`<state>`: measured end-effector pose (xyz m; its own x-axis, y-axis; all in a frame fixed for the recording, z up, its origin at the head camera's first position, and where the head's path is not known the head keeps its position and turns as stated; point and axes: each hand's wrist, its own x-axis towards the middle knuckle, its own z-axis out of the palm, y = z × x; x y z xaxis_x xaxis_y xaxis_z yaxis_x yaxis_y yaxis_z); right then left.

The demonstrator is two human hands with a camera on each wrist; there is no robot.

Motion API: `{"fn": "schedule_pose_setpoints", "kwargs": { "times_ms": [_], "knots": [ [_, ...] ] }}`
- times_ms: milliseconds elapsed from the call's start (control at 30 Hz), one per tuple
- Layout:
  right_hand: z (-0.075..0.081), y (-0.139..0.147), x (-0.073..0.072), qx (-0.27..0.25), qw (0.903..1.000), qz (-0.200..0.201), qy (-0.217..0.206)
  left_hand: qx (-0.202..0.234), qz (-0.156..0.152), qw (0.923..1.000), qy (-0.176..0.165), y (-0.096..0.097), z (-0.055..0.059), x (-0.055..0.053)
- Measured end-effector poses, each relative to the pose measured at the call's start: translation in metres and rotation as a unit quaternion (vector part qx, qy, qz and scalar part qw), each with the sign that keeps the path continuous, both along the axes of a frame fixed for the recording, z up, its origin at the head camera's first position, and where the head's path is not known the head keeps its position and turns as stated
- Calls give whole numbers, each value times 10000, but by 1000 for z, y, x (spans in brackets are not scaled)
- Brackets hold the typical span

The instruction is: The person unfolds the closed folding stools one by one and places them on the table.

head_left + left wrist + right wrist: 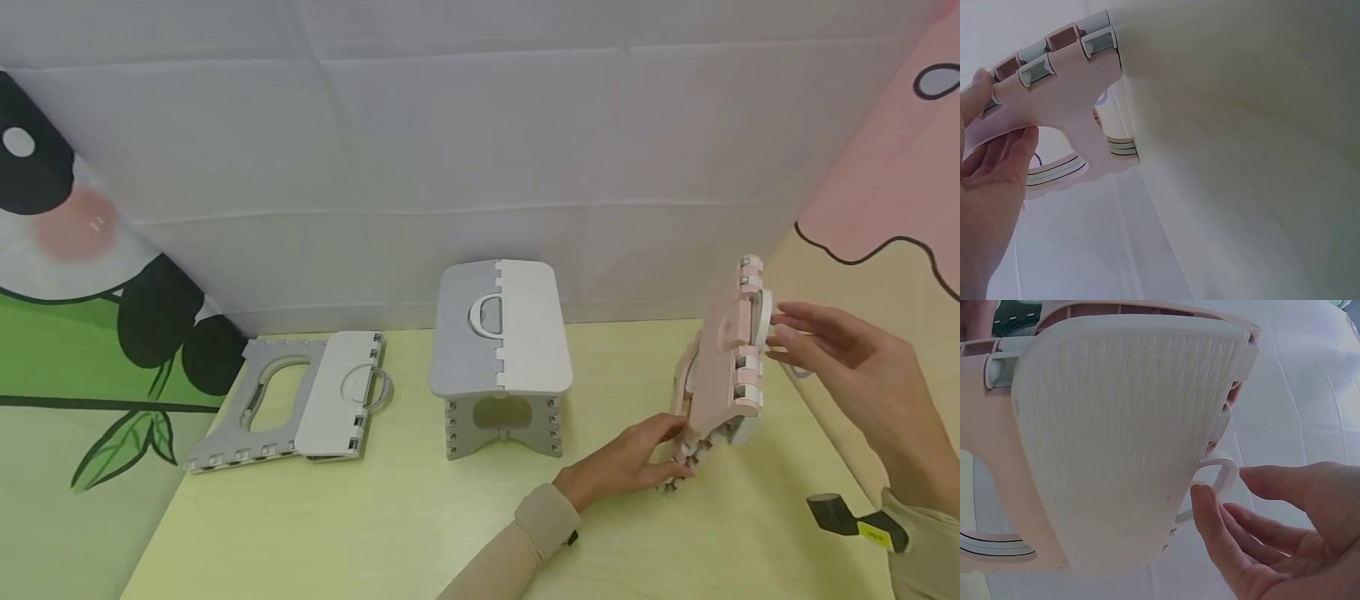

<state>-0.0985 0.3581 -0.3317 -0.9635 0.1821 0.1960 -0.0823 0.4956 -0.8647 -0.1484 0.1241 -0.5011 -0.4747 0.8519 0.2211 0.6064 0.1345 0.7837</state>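
A folded pink and white step stool (720, 350) is held tilted on its edge at the right of the table. My left hand (626, 462) grips its lower left edge; in the left wrist view the fingers pass through the pink leg panel's (1079, 100) opening, thumb over the hinged edge. On the stool's right edge sticks out a white ring handle (1230, 475). My right hand (847, 358) is beside that handle, fingers loosely spread with tips close around it. Whether they touch it is hard to tell. A white ribbed seat half (1122, 437) faces the right wrist camera.
An unfolded grey and white step stool (528, 325) stands in the middle of the pale yellow table (337, 533). At the left lies a flattened grey and white stool (330, 400) with a ring handle. A white cloth backdrop (465, 142) hangs behind the table.
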Motion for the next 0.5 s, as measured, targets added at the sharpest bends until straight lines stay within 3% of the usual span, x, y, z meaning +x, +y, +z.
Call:
{"fn": "schedule_pose_setpoints", "kwargs": {
  "times_ms": [167,500],
  "knots": [
    [-8,1,1,47,9998,80,172,77,-33,10000,5,-1,0,-1],
    [-20,2,9,202,9995,149,-168,97,-79,9999,8,0,-1,-2]
  ]
}}
